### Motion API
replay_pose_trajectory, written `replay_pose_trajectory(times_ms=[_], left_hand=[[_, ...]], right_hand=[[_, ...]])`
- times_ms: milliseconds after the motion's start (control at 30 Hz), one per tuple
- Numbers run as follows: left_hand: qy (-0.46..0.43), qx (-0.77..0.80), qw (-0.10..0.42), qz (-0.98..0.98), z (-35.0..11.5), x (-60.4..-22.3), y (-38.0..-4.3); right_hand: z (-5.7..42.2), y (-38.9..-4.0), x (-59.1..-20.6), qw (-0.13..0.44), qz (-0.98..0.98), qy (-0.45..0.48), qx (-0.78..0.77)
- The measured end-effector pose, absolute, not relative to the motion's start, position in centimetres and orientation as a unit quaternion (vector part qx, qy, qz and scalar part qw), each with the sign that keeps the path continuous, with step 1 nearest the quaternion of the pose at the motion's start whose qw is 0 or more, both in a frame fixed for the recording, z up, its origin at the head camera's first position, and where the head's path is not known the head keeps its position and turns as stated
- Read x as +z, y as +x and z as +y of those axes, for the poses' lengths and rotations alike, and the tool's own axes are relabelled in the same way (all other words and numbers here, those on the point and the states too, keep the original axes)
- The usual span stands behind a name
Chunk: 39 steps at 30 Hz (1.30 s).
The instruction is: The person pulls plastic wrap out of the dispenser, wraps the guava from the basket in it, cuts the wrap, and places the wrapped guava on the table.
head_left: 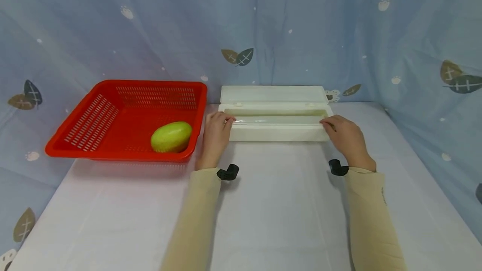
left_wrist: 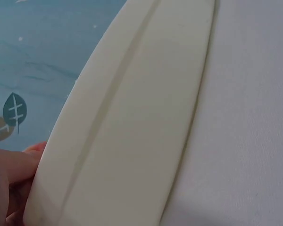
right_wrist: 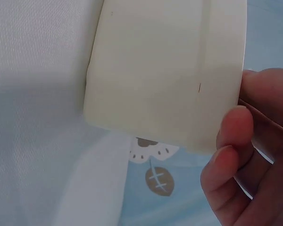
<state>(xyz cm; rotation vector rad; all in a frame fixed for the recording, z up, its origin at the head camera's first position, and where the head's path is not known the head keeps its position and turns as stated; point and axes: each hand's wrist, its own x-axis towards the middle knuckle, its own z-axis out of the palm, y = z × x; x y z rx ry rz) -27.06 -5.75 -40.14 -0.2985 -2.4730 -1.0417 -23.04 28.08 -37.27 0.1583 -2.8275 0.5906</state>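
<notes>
A long white plastic wrap dispenser lies on the table with its lid tipped back. Inside its slot, a shiny strip of clear plastic wrap spans the width. My left hand is at the dispenser's left end, thumb and fingertips pinching the wrap's corner. At the opposite end my right hand pinches the other corner, its remaining fingers curled beside the casing. The casing hides most of the left fingers in the left wrist view and both pinches in the wrist views.
Left of the dispenser stands a red plastic basket with slotted walls, holding a yellow-green oval fruit. A white cloth covers the table. Behind it hangs a blue leaf-patterned curtain.
</notes>
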Motion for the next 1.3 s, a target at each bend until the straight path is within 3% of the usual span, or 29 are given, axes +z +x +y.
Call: replay_pose_trajectory(times_ms=[400, 733, 1000, 1300], left_hand=[[-0.086, -0.417, 0.219, -0.878, -5.3, -40.2, -27.0], [-0.052, -0.429, 0.199, -0.880, -5.6, -39.5, -26.8], [-0.060, -0.443, 0.199, -0.872, -5.5, -39.1, -26.8], [-0.065, -0.461, 0.200, -0.862, -5.5, -38.9, -26.7]], right_hand=[[28.8, -23.9, -38.4, 0.177, -0.960, 0.035, 0.214], [27.7, -24.0, -37.5, 0.161, -0.966, 0.015, 0.203], [28.4, -23.7, -37.3, 0.136, -0.960, 0.056, 0.236], [29.3, -24.3, -38.5, 0.163, -0.951, 0.046, 0.259]])
